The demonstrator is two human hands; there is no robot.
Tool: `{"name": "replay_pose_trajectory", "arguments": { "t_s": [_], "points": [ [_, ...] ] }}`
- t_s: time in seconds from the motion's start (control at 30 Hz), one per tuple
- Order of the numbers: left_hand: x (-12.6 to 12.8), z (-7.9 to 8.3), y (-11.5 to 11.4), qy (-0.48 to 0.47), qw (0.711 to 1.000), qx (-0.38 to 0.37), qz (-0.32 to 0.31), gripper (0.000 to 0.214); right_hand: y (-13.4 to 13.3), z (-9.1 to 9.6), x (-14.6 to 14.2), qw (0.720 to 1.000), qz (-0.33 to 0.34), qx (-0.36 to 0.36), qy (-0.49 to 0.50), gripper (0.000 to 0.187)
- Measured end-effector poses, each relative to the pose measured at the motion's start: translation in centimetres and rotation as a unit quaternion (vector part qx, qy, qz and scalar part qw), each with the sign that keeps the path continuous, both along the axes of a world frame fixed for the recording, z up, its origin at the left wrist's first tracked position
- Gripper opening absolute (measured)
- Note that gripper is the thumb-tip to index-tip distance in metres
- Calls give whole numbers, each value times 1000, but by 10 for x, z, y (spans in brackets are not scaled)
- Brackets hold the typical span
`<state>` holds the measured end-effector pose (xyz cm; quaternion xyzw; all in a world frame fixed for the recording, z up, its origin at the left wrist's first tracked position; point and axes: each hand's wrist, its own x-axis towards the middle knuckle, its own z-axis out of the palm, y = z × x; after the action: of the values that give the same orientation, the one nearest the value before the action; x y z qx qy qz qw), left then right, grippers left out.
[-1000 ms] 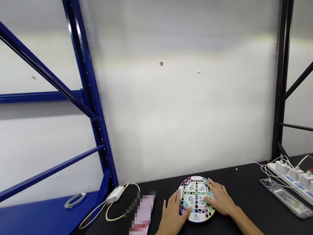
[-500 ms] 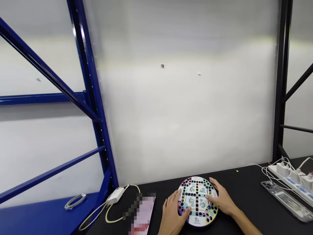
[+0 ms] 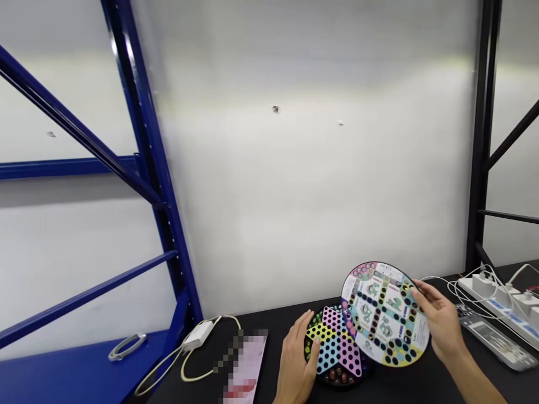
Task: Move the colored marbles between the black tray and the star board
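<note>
My right hand (image 3: 442,320) grips a thin round flying-chess board (image 3: 389,314) by its right edge. The board is tilted up, its printed face with cartoon figures and round holes turned toward me. Beneath and to its left lies a round Chinese checkers board (image 3: 330,345) on the table, with a pink, yellow and blue star full of holes. Pegs, green ones on the left and reddish-brown ones at the front, sit in compartments around the star. My left hand (image 3: 297,356) holds this board's left rim, thumb over the edge. The raised board hides its right part.
A pinkish, partly blurred flat device (image 3: 248,365) lies left of my left hand, beside a white adapter (image 3: 199,335) with cable. To the right are a clear-lidded case (image 3: 501,339) and a white power strip (image 3: 511,311) with plugs. A blue rack post (image 3: 162,185) stands left.
The flying-chess board has come off the round base, lifted up and to the right by my right hand, uncovering the star board. My left hand has stayed at the left rim.
</note>
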<state>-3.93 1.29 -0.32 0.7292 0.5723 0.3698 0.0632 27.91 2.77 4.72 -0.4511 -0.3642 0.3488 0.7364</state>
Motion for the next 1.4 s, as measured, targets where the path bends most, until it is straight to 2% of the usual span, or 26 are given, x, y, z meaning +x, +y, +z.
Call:
{"name": "replay_pose_trajectory", "arguments": {
  "t_s": [0.07,0.17,0.27,0.33,0.43,0.5,0.57,0.63,0.73,0.83,0.93,1.23,1.33,1.4],
  "points": [
    [1,-1,2,9,1000,-12,12,50,-9,7,12,995,-76,32,-64,50],
    [2,-4,4,22,999,-34,22,49,-17,2,16,962,-100,29,-253,40],
    [3,-7,5,27,998,-44,22,48,-14,-24,10,896,-31,-1,-443,30],
    [2,-8,6,26,998,-46,21,48,-8,-48,5,848,20,-30,-528,30],
    [1,-8,7,22,998,-48,23,47,-1,-77,0,786,70,-69,-610,33],
    [1,-8,7,21,998,-50,27,47,3,-84,-5,761,87,-78,-638,34],
    [1,-7,8,19,998,-53,26,47,6,-81,-12,755,80,-79,-646,37],
    [1,-8,7,17,998,-56,22,47,10,-72,-23,763,71,-83,-638,39],
    [1,-9,7,15,998,-63,19,48,21,-61,-45,766,90,-102,-628,42],
    [0,-10,7,15,998,-62,21,48,33,-57,-68,752,112,-114,-640,46],
    [-1,-10,6,16,998,-65,21,48,45,-59,-83,730,103,-136,-661,43],
    [-2,-13,9,13,998,-66,9,46,67,-69,-88,661,99,-156,-727,43],
    [-3,-14,9,11,998,-67,5,45,66,-69,-86,649,96,-145,-741,41],
    [-3,-14,9,10,998,-65,5,45,65,-70,-85,650,91,-137,-742,40]
  ]
}}
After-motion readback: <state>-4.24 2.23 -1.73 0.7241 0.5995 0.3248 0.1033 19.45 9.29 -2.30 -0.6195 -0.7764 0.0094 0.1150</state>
